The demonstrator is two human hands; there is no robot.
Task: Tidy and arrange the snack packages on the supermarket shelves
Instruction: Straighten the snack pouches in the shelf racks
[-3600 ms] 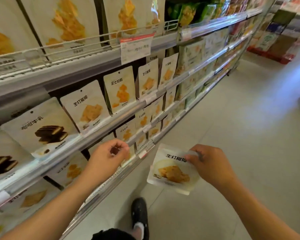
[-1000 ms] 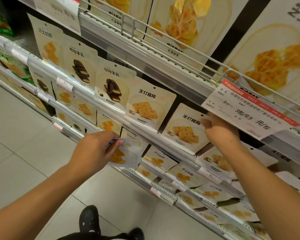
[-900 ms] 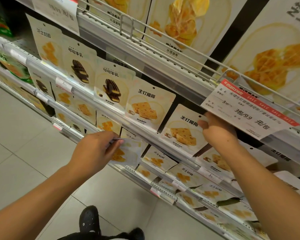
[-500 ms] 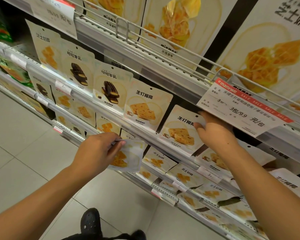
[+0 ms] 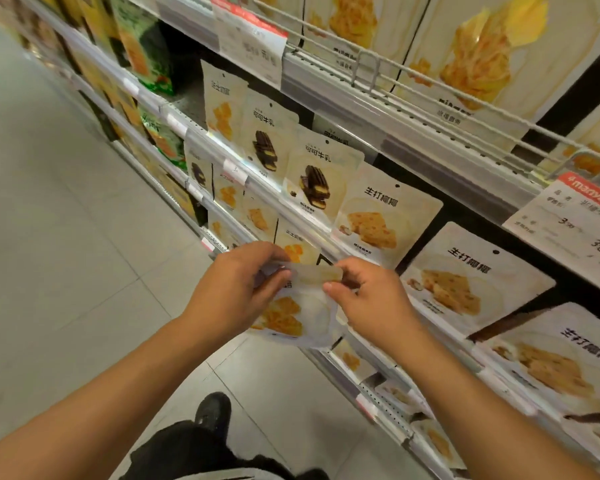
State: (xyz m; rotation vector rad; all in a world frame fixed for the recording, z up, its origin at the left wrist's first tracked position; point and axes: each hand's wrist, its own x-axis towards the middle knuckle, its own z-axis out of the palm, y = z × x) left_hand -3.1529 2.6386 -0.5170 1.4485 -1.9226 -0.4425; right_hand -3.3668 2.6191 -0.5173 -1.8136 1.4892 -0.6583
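Observation:
A cream snack pouch [image 5: 300, 311] with yellow biscuits printed on it hangs in front of the lower shelf. My left hand [image 5: 234, 294] pinches its top left corner and my right hand [image 5: 368, 299] pinches its top right edge. The pouch's top strip is bent between my fingers. On the middle shelf [image 5: 291, 216] stand cream pouches in a row: two with chocolate wafers [image 5: 314, 183] and coconut biscuit pouches [image 5: 378, 220] [image 5: 461, 282] to their right.
A top shelf with a wire rail [image 5: 413, 81] carries large yellow snack bags. A red and white price tag [image 5: 572, 226] hangs at the right. Green packages [image 5: 146, 53] stand farther left. Grey tiled floor [image 5: 66, 254] lies at left, my black shoe [image 5: 212, 414] below.
My right hand has left the coconut pouch on the middle shelf and come down to the pouch in my left hand. The view has swung left and closer.

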